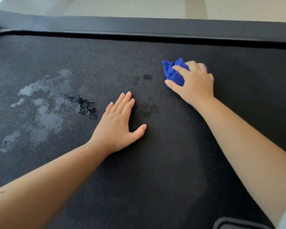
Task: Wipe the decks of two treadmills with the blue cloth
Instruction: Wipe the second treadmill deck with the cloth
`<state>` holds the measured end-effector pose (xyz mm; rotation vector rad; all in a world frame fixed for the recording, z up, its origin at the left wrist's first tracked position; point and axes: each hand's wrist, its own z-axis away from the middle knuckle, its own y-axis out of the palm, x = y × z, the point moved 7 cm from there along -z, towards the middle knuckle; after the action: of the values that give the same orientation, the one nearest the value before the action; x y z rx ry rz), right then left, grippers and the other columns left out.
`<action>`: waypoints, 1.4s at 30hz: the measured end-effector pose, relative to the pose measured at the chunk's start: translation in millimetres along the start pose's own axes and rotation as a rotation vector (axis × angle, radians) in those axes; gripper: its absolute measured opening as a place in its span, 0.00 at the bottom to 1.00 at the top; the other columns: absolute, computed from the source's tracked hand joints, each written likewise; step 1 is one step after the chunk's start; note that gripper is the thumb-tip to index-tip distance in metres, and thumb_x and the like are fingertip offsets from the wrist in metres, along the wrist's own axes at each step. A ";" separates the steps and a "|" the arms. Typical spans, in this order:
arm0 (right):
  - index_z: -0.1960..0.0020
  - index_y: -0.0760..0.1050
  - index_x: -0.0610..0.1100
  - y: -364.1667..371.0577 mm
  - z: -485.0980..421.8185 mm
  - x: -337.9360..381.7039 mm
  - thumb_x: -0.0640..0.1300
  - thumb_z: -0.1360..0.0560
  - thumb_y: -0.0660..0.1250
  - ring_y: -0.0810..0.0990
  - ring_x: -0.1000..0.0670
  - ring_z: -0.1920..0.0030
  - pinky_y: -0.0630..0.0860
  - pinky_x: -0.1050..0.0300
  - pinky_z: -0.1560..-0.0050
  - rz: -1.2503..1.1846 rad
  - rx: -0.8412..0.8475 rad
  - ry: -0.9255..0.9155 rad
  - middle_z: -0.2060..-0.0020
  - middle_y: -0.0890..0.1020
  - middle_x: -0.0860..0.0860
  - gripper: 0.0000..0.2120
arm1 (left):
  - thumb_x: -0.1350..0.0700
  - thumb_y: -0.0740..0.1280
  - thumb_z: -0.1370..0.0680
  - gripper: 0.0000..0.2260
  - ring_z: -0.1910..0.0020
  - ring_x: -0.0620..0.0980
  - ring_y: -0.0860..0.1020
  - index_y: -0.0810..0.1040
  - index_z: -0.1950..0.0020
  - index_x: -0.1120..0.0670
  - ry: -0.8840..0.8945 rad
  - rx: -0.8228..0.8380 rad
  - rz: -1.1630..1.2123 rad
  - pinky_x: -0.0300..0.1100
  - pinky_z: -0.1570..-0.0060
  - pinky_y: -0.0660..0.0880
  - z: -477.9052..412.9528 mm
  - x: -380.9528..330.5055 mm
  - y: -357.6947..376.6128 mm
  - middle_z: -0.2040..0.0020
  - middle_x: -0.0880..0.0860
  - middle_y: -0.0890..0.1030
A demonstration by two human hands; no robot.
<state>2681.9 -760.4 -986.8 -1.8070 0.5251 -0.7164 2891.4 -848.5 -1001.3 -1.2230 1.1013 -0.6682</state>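
Forearms: both bare, stretched out over the deck.
Left hand: flat on the deck, palm down, fingers straight and close together, thumb spread.
Right hand: fingers and thumb curled round the cloth, holding it down on the deck.
Cloth: blue, bunched, under the right hand, poking out past its thumb side.
Wet patches: on the deck, left of the left hand.
Rail: dark, beyond both hands.

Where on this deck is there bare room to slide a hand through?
Dry deck lies bare between the forearms, and right of the right hand gripping the blue cloth. Left of the flat left hand, wet patches crowd it.
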 end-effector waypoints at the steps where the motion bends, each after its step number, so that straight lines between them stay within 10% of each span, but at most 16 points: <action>1: 0.34 0.72 0.51 -5.0 20.9 3.6 0.65 0.28 0.62 0.66 0.42 0.37 0.66 0.42 0.44 -0.009 -0.023 -0.023 0.36 0.71 0.47 0.28 | 0.31 0.47 0.33 0.43 0.26 0.43 0.44 0.55 0.25 0.55 0.000 0.003 0.001 0.44 0.29 0.42 0.2 -0.1 -0.4 0.24 0.48 0.48; 16: 0.43 0.79 0.49 -59.1 270.7 68.4 0.64 0.31 0.57 0.76 0.40 0.43 0.74 0.41 0.52 0.034 -0.121 -0.024 0.44 0.79 0.46 0.27 | 0.46 0.58 0.21 0.28 0.25 0.51 0.47 0.56 0.26 0.59 -0.014 0.061 0.018 0.49 0.28 0.45 28.8 -6.9 -7.1 0.24 0.55 0.51; 27: 0.44 0.80 0.51 -43.9 258.9 131.5 0.66 0.33 0.56 0.78 0.40 0.46 0.75 0.42 0.58 0.036 -0.133 -0.064 0.46 0.80 0.45 0.28 | 0.40 0.45 0.25 0.31 0.27 0.40 0.46 0.56 0.25 0.53 0.192 0.101 -0.038 0.44 0.28 0.44 126.0 39.0 -16.7 0.24 0.46 0.50; 42: 0.43 0.80 0.48 -42.4 253.5 111.5 0.65 0.32 0.57 0.77 0.38 0.44 0.75 0.38 0.55 0.030 -0.143 -0.134 0.44 0.79 0.44 0.28 | 0.41 0.45 0.28 0.34 0.27 0.51 0.59 0.63 0.28 0.57 0.222 0.022 -0.091 0.46 0.31 0.53 120.1 36.6 -20.5 0.26 0.52 0.61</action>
<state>2938.3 -647.6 -985.0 -1.9607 0.5242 -0.5445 3018.1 -838.8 -996.5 -1.2057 1.2227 -0.8998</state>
